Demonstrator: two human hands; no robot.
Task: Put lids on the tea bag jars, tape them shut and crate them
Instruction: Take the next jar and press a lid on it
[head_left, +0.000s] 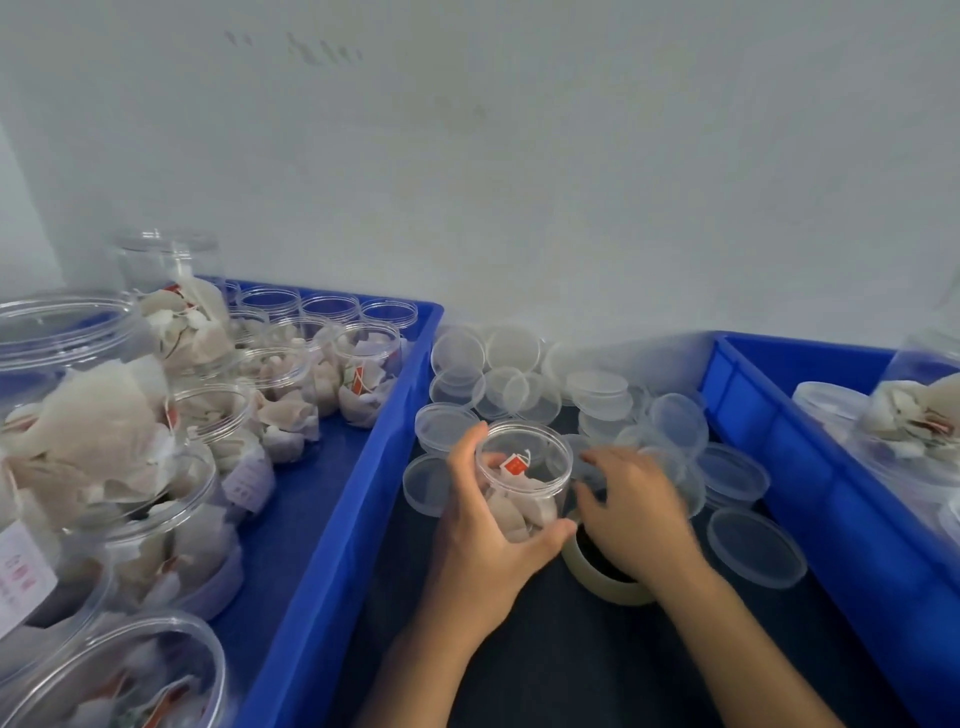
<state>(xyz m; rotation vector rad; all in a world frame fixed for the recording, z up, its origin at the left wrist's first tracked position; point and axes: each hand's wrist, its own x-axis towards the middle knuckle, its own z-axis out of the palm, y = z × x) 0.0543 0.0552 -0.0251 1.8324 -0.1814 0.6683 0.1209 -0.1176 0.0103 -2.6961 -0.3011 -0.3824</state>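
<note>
We see the left hand (485, 525) with fingers curled round an open jar (523, 478) of tea bags, held over the dark surface (545, 665) between two blue crates. Its red tag (515, 464) carries no print we can read. The right hand (636, 506), blurred, reaches into the clear lids (675, 421); we cannot tell its fingers' state. Tape roll (605, 582) beneath its wrist. Left crate (332, 545) jars bear pink-lettered labels (23, 577), illegible.

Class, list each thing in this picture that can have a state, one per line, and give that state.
Held jar: open, no lid, tea bags inside.
Left hand: grips the held jar.
Right hand: blurred, reaching at the lids, grip unclear.
Loose lids: piled, off any jar.
Tape roll: lying flat, under the right wrist.
Left crate: holds unlidded filled jars.
Right crate: holds filled jars.
</note>
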